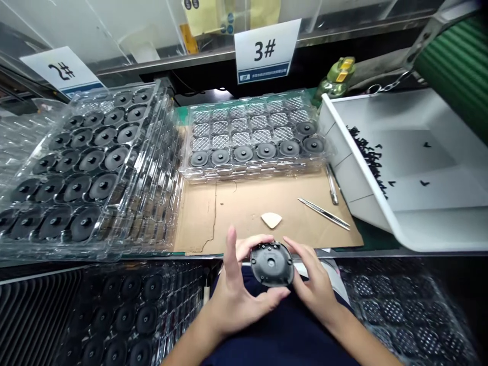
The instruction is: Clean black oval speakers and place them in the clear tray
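**Both hands hold one black part at the bottom centre**

Head view: in the lower middle of the frame the left hand (236, 300) and the right hand (316, 290) meet around a black round part (272, 264), held over the person's dark lap just below the bench edge. The left hand cups the part from below and from the left, thumb pressed under its lower rim, while the index finger stands straight up, clear of it. The right hand pinches the right edge with its fingertips; the thumb is hidden behind the part.

Above the hands lies a cardboard sheet (236, 203). On it are a small white wedge (271, 220), near the part, and tweezers (324, 213) further right. At the sheet's top edge sits a clear tray (253, 168), its front row and right end filled with black discs (the other pockets show only their gridded bottoms).

On the left of the frame a stack of clear trays (152, 193) carries rows of the same discs. On the right a white bin (419, 229) holds small black pieces (368, 152) along its left wall. Signs reading 2# (61, 71) and 3# (267, 51) stand at the top, and a green bottle (337, 76) stands beside the bin's far corner.
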Demonstrator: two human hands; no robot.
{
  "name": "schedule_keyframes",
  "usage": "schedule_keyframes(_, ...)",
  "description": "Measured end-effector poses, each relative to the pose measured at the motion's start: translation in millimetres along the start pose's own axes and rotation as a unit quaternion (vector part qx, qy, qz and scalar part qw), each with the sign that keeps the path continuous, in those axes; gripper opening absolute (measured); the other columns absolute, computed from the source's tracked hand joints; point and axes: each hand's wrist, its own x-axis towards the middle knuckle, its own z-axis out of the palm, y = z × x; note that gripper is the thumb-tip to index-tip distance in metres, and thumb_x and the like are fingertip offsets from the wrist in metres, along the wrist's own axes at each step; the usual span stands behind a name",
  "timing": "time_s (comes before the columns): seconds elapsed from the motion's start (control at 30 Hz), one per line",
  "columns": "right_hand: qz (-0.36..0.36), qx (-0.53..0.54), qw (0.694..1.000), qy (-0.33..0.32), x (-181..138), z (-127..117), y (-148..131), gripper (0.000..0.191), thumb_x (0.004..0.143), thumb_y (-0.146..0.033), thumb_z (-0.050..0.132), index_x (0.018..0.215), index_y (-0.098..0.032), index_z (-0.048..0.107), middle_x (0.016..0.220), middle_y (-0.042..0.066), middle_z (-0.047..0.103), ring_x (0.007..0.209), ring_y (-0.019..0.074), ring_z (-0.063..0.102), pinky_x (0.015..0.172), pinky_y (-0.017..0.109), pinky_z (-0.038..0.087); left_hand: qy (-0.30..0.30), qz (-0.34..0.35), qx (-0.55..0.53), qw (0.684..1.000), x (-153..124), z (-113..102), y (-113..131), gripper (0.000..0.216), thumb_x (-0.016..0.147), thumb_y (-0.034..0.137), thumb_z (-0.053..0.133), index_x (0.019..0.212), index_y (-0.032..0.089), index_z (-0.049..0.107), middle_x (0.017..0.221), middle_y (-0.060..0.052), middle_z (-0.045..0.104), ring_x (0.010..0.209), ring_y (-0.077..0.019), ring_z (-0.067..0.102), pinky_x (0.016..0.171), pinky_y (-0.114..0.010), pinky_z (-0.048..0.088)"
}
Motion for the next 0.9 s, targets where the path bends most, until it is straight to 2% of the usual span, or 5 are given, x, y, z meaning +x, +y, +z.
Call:
schedule_keyframes(0.17,-0.138,0.001,0.990,0.022,17.1,-27.0,3.7,0.060,0.085,-0.010,0.056,0.137,-0.033,0.038,0.099,0.004,0.065,0.089,0.0158,0.058,0.081,0.036,0.045,0.003,0.078,0.090,0.993,3.4,4.2,1.8,0.117,0.071,0.012,0.074,0.143,0.036,-0.015,0.128,-0.011,0.054,0.116,-0.0223,0.053,0.098,-0.043,0.044)
schedule_keyframes(0.3,-0.192,0.029,0.980,-0.035,38.8,-38.3,11.4,0.031,0.092,-0.033,0.049,0.121,-0.026,0.058,0.088,0.004,0.067,0.081,0.0150,0.056,0.075,0.035,0.042,-0.006,-0.061,0.073,0.995,10.8,5.1,10.5,0.097,0.071,0.020,0.075,0.145,0.038,0.014,0.129,-0.008,0.058,0.118,-0.0230,0.054,0.100,-0.038,0.042)
schedule_keyframes(0.4,-0.122,0.102,0.987,-0.024,43.9,-32.1,15.6,0.037,0.094,-0.044,0.040,0.096,-0.019,0.067,0.068,0.002,0.064,0.064,0.0123,0.054,0.064,0.030,0.039,-0.037,-0.224,0.060,0.972,23.3,6.3,10.6,0.028,0.081,0.029,0.063,0.108,0.024,0.067,0.101,-0.007,0.073,0.095,-0.0224,0.066,0.085,-0.030,0.050)
schedule_keyframes(0.53,0.000,0.074,0.997,0.020,36.2,-11.9,36.1,0.051,0.099,-0.036,0.025,0.069,-0.017,0.062,0.053,0.001,0.055,0.053,0.0115,0.051,0.056,0.028,0.038,-0.031,-0.262,0.112,0.958,53.4,3.4,-4.2,0.028,0.082,0.034,0.055,0.067,0.015,0.070,0.057,-0.005,0.070,0.054,-0.0188,0.065,0.054,-0.026,0.051)
schedule_keyframes(0.9,0.033,-0.056,0.989,0.130,7.5,24.5,119.4,0.036,0.090,-0.015,0.044,0.056,-0.019,0.055,0.047,-0.001,0.056,0.044,0.0114,0.052,0.049,0.026,0.036,-0.001,-0.023,0.378,0.926,287.6,-4.6,-46.7,0.019,0.084,0.031,0.056,0.083,0.019,0.071,0.116,-0.008,0.067,0.115,-0.0241,0.054,0.105,-0.042,0.035)
